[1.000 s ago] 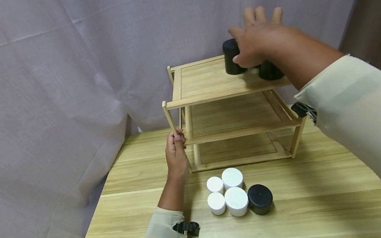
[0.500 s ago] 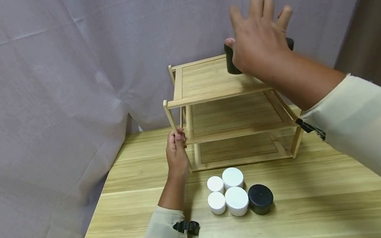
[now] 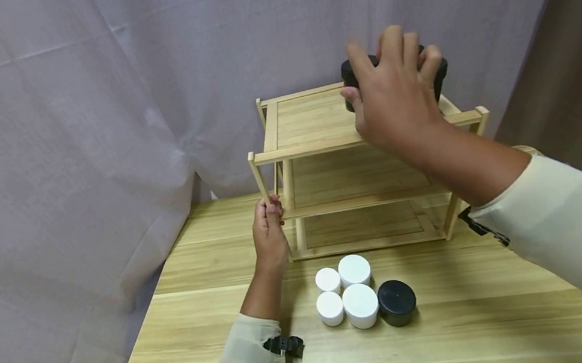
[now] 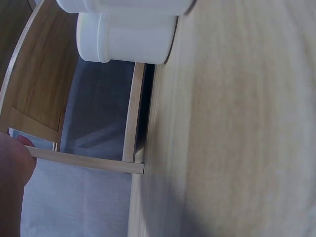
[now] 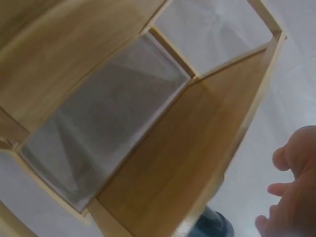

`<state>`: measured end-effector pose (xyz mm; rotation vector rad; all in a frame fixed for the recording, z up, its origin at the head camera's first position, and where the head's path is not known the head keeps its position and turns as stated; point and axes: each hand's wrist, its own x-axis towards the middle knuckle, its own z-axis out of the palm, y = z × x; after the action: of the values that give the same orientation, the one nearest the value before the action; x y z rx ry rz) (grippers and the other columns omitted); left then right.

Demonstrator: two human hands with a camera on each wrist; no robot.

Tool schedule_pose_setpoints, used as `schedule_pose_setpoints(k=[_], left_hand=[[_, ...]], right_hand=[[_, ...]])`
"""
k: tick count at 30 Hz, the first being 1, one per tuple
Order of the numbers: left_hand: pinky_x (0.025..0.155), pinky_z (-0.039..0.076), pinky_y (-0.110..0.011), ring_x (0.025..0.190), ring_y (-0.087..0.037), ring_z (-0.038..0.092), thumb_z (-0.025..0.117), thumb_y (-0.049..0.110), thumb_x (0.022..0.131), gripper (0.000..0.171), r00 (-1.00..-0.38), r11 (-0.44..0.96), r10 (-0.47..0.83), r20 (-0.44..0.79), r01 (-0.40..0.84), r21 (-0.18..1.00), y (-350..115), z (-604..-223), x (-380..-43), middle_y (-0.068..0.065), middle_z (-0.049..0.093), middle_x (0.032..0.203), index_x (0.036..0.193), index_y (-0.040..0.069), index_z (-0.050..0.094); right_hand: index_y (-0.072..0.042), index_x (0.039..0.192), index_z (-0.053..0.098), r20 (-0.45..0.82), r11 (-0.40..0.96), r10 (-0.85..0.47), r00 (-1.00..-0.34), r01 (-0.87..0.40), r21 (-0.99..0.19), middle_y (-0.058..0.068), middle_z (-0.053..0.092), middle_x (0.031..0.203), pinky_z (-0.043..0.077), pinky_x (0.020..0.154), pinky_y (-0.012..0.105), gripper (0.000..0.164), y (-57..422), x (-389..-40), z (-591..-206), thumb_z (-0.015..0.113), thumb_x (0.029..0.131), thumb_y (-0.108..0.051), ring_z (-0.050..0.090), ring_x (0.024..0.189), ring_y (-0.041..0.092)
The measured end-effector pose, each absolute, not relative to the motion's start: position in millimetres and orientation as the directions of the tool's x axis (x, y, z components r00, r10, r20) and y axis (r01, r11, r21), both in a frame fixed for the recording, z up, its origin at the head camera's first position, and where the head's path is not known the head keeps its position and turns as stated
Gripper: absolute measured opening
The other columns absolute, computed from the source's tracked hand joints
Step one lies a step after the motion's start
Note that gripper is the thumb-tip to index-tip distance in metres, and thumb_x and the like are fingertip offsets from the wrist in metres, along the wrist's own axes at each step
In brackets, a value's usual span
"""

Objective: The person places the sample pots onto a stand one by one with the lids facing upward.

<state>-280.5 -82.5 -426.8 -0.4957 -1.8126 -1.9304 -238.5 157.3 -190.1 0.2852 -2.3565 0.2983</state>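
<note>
My left hand (image 3: 269, 226) grips the front left post of a three-tier wooden shelf rack (image 3: 320, 149); in the left wrist view its fingers lie around that post (image 4: 84, 160). Above the top tier, my right hand (image 3: 394, 93) spreads over black lidded jars, fingers bent downward. One black jar (image 3: 348, 76) shows beside the thumb, another black jar (image 3: 440, 75) past the little finger; the hand hides much of both. The right wrist view has the fingers loosely curved with nothing seen between them, and a dark jar (image 5: 213, 224) at the shelf's edge.
In front of the rack, two small white jars (image 3: 330, 308), two larger white jars (image 3: 361, 305) and a wide black jar (image 3: 397, 301) stand grouped on the wooden table (image 3: 203, 313). A grey curtain (image 3: 97, 108) hangs behind the rack.
My right hand first rises with fingers stretched, then lowers with fingers bending over the black jars on the top tier. The left hand keeps its grip on the post.
</note>
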Motion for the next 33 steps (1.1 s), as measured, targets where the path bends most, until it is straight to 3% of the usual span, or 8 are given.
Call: schedule_pose_setpoints(k=[3,9,13,18,26,33], left_hand=[[0.084,0.041,-0.023,0.094,-0.011,0.050,0.039,0.061,0.103,0.081,-0.836,-0.036,-0.077,0.543,0.547,0.836,-83,-426,-281,0.004,0.049,0.097,0.133,-0.013,0.053],[0.084,0.041,-0.024,0.093,-0.011,0.050,0.039,0.059,0.103,0.079,-0.838,-0.042,-0.081,0.539,0.544,0.838,-85,-425,-280,0.004,0.049,0.096,0.133,-0.013,0.053],[0.084,0.041,-0.024,0.093,-0.010,0.050,0.040,0.063,0.102,0.082,-0.838,-0.044,-0.080,0.540,0.544,0.838,-86,-425,-280,0.004,0.049,0.096,0.133,-0.012,0.053],[0.083,0.040,-0.023,0.092,-0.010,0.049,0.041,0.062,0.103,0.081,-0.834,-0.052,-0.073,0.547,0.550,0.833,-85,-425,-280,0.004,0.048,0.096,0.133,-0.013,0.052],[0.083,0.040,-0.023,0.092,-0.010,0.049,0.040,0.061,0.104,0.082,-0.838,-0.049,-0.074,0.541,0.545,0.837,-87,-427,-280,0.005,0.048,0.096,0.133,-0.014,0.052],[0.084,0.041,-0.023,0.093,-0.011,0.050,0.040,0.066,0.101,0.086,-0.840,-0.037,-0.081,0.536,0.540,0.841,-87,-429,-279,0.004,0.049,0.097,0.133,-0.013,0.053]], right_hand=[[-0.005,0.152,0.046,0.764,0.923,-0.165,-0.624,-0.371,-0.104,0.028,0.035,0.130,0.018,0.100,0.065,0.050,159,-236,-205,0.051,0.115,-0.039,0.028,0.120,0.051],[0.001,0.143,0.057,0.898,0.831,-0.225,-0.378,-0.556,-0.025,0.028,0.039,0.123,0.020,0.093,0.062,0.051,167,-235,-235,0.062,0.110,-0.038,0.032,0.115,0.052],[0.003,0.141,0.057,0.931,0.768,-0.220,-0.292,-0.640,-0.019,0.028,0.040,0.121,0.020,0.091,0.059,0.055,172,-236,-250,0.061,0.108,-0.040,0.033,0.113,0.050],[0.004,0.143,0.053,0.930,0.722,-0.238,-0.281,-0.692,-0.025,0.028,0.038,0.121,0.020,0.089,0.059,0.069,175,-228,-264,0.049,0.111,-0.057,0.032,0.110,0.048],[0.004,0.147,0.050,0.911,0.635,-0.229,-0.344,-0.762,-0.128,0.031,0.037,0.125,0.028,0.098,0.057,0.075,175,-208,-284,0.050,0.111,-0.062,0.034,0.118,0.047],[0.007,0.150,0.049,0.885,0.463,-0.248,-0.395,-0.850,-0.249,0.029,0.041,0.133,0.029,0.107,0.040,0.094,180,-197,-306,0.045,0.106,-0.076,0.038,0.124,0.026]])
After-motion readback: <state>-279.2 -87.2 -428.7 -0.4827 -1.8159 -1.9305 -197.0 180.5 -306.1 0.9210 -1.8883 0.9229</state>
